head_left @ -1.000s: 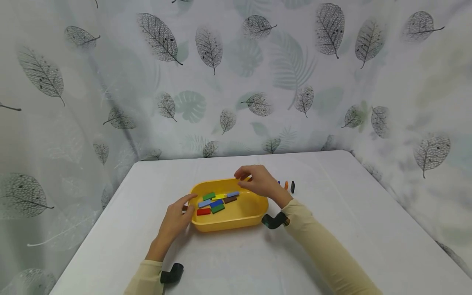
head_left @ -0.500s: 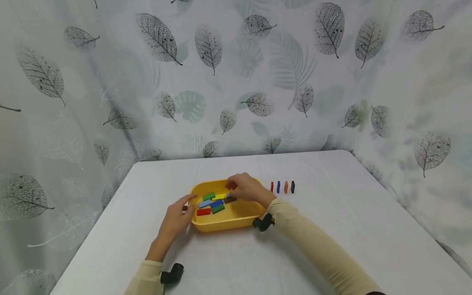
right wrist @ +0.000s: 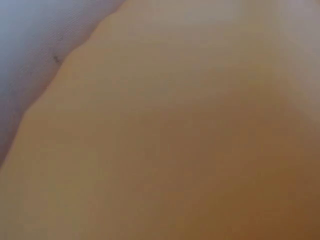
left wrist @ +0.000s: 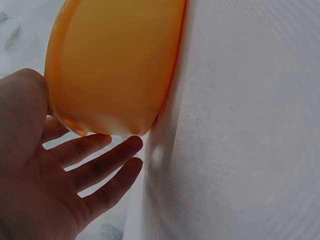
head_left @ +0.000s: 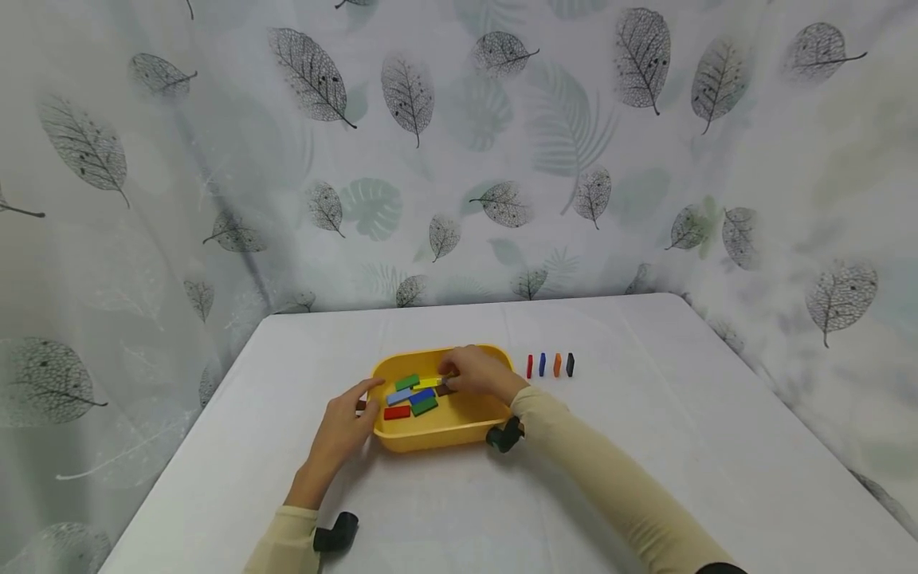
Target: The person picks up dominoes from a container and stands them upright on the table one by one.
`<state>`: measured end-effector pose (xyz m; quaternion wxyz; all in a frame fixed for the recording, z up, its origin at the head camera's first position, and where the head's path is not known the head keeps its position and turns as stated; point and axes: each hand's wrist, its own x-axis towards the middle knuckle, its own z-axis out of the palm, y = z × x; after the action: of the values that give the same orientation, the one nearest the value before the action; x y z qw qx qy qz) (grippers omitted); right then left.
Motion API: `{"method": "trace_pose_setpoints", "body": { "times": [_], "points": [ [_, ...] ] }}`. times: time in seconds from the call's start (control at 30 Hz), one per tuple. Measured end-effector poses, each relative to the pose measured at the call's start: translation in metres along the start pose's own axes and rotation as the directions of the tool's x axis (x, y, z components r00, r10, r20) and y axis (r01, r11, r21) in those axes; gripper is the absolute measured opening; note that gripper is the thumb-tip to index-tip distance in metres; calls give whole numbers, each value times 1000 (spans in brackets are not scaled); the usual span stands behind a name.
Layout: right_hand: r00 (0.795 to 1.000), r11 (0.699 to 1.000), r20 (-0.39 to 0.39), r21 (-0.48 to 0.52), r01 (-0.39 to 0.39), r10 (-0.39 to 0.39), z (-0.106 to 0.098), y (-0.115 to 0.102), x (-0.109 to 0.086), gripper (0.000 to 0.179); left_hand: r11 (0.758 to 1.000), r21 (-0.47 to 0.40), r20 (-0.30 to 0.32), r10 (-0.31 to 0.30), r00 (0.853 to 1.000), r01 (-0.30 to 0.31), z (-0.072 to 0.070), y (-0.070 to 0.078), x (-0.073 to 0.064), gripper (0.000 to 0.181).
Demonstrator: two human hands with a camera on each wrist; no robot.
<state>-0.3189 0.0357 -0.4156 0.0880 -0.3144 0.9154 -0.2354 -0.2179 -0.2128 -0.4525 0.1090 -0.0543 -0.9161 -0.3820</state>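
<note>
A shallow yellow plastic tray point(head_left: 445, 438) stands on the white table. Its left end is held by my left hand point(head_left: 344, 426), thumb and index finger at the rim; in the left wrist view the other fingers point(left wrist: 107, 162) spread loosely beside the end wall. My right hand point(head_left: 476, 373) reaches into the tray from the right, fingertips together on a light-blue block that they mostly hide. Around it lie a yellow block point(head_left: 428, 383), a brown block point(head_left: 442, 391), two green blocks point(head_left: 406, 382), a blue block point(head_left: 421, 395), another light-blue block point(head_left: 398, 396) and a red block point(head_left: 397, 413).
Right of the tray, several blocks stand on end in a spaced row: a red one point(head_left: 530, 366), a blue one point(head_left: 542, 364), an orange one point(head_left: 557, 365) and a black one point(head_left: 570, 365). A leaf-patterned curtain point(head_left: 459, 159) surrounds the table. The right wrist view is blurred.
My right hand has come down and left from above the tray's right rim to the light-blue block inside, uncovering the standing red block. The left hand stays at the tray's end.
</note>
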Motion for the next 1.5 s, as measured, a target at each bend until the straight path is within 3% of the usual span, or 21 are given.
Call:
{"method": "trace_pose_setpoints", "body": {
  "times": [0.27, 0.83, 1.2, 1.5],
  "points": [
    [1000, 999, -6, -37, -29, 29, 10, 5, 0, 17, 1000, 3, 6, -14, 1000, 14, 0, 1, 1, 40],
    [999, 994, -27, -103, 32, -35, 16, 11, 0, 8, 1000, 1, -2, -11, 1000, 11, 2, 0, -1, 40],
    [999, 988, 10, -148, 40, -39, 14, 6, -1, 8, 1000, 16, -6, -10, 1000, 10, 2, 0, -1, 40],
    [999, 999, 39, -48, 21, -19, 15, 12, 0, 17, 1000, 12, -11, -2, 1000, 2, 4, -2, 0, 40]
  ]
}}
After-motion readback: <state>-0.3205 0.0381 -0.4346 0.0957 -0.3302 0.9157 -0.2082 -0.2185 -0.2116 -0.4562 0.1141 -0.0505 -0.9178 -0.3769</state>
